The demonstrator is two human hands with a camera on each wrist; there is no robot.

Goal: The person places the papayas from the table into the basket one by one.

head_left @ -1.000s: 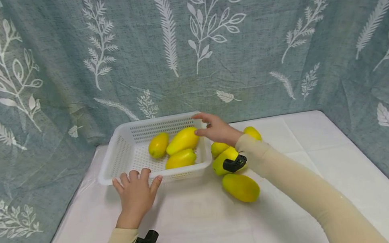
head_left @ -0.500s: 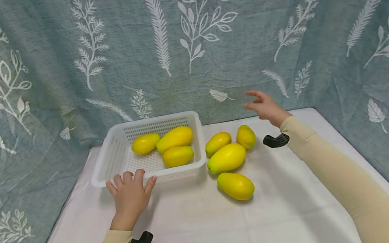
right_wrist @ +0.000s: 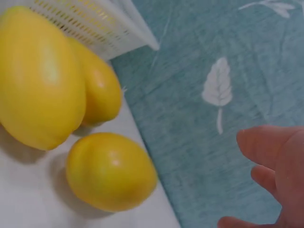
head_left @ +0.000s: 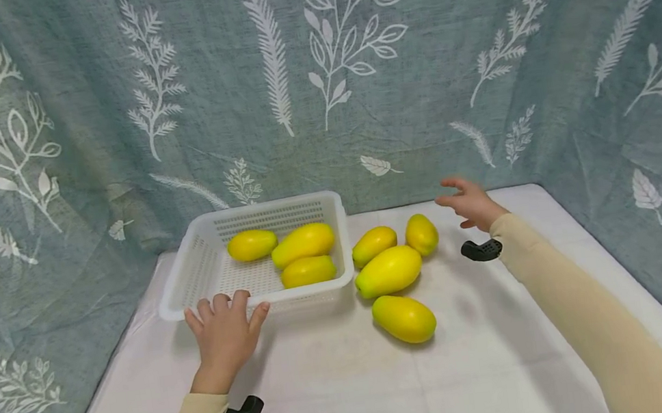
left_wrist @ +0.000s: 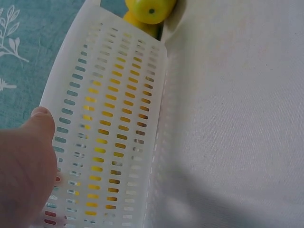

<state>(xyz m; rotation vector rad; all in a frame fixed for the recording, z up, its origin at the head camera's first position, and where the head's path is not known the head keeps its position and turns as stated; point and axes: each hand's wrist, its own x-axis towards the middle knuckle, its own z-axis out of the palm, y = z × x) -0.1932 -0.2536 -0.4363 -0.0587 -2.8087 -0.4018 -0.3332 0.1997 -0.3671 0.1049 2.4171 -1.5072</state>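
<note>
My left hand (head_left: 225,335) grips the near rim of a white slotted plastic basket (head_left: 342,233), fingers over the rim; its thumb (left_wrist: 42,122) lies along the outside in the left wrist view. Three yellow papaya-like fruits (head_left: 304,243) lie in the basket's right half. My right hand (head_left: 472,204) hovers at the back right, fingers spread and holding nothing. Nearest to it is a rounded fruit (head_left: 421,235), close below the fingers (right_wrist: 266,142) in the right wrist view. Beside it lie a smaller fruit (head_left: 375,245) and a large one (head_left: 388,271) near the basket's right wall.
Another fruit (head_left: 405,318) with a greenish tip lies nearer the front of the white-covered table (head_left: 340,384). A grey-green leaf-patterned curtain (head_left: 216,76) hangs right behind the table and along both sides. Black wrist devices (head_left: 482,250) stick out from both sleeves.
My right hand has left the basket's right edge, swung right past the loose fruits and lowered slightly. The leftmost fruit in the basket has shifted left and turned. The left hand stays put.
</note>
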